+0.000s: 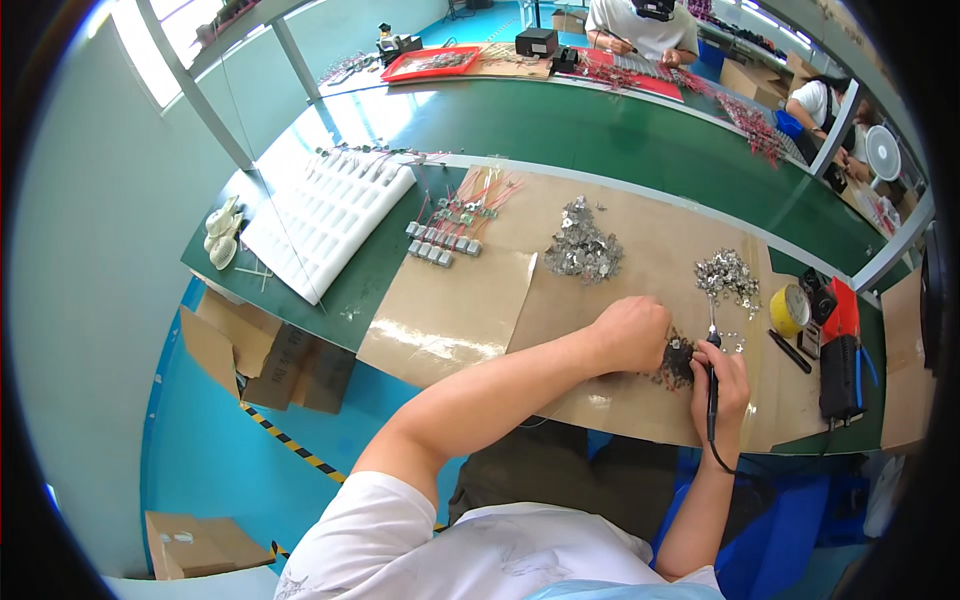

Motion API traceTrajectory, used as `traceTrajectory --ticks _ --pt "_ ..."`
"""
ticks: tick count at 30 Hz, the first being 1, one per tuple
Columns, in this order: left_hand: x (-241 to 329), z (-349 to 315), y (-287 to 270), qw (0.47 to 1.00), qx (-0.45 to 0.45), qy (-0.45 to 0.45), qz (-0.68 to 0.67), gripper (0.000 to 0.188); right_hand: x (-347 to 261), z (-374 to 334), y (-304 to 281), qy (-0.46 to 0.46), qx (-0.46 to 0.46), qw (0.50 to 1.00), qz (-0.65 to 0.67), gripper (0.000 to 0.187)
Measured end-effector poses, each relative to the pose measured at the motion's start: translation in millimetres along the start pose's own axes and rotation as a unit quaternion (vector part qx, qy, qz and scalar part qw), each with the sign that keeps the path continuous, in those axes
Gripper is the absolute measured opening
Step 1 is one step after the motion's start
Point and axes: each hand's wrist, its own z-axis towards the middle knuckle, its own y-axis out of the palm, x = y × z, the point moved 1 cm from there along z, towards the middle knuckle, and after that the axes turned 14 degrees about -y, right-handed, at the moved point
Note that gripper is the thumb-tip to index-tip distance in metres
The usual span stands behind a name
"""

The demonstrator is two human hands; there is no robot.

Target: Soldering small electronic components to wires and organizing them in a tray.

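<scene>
My right hand [730, 385] is wrapped round a soldering iron [712, 400], whose black cord runs down past my wrist. Its thin metal tip points away from me, toward a pile of small silvery metal parts [728, 274]. My left hand [632, 335] is closed just left of a pile of tiny dark parts [677, 362]; whatever its fingers hold is hidden. Both hands are at this dark pile's edges. Farther off to the left lies a larger heap of flat silvery metal pieces [584, 245]. All these lie on brown cardboard [450, 320] over the green table.
Small motors with red wires [445, 240] lie in rows at the left, beside a white compartment tray [330, 220]. Yellow tape [790, 310], a black pen-like tool [790, 351] and a black box-shaped device [842, 380] are at the right. Across the table works another person [645, 35].
</scene>
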Motion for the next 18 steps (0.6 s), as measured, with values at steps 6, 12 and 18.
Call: traceTrajectory --ticks 6,12,18 --pt "-2 1 -3 1.000 -0.005 0.002 -0.009 0.016 2 0 3 0.004 0.000 1.000 0.010 0.032" --pt "-1 -2 -3 1.000 -0.012 -0.002 -0.002 0.010 -2 -2 -1 0.014 0.003 1.000 0.017 0.033" --pt "-4 9 -3 0.997 -0.026 -0.030 0.070 0.019 8 -6 1 -0.002 0.023 1.000 -0.003 0.035"
